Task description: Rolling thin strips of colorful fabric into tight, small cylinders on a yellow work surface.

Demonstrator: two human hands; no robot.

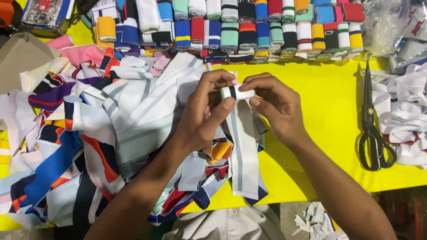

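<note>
Nearest you, the long white knitted fabric strip with grey stripes [242, 151] hangs flat and limp down over the yellow table top [324, 133]. Its upper end is wound into a small tight roll [237, 92], white with a dark band, soft and ribbed. Your left hand [205, 116] pinches that roll's left end between thumb and curled fingers, and your right hand [275, 106] closes on its right end with thumb below and fingers over the top, so the roll sits between both grips, above the table. To your left lies a loose heap of flat striped fabric strips [102, 133] in white, blue, orange and red. On your right rest black metal scissors [372, 129], blades pointing away, beside crumpled white strips [407, 111]. Farthest off, rows of finished rolled strips [249, 31] in many colours stand packed side by side.
</note>
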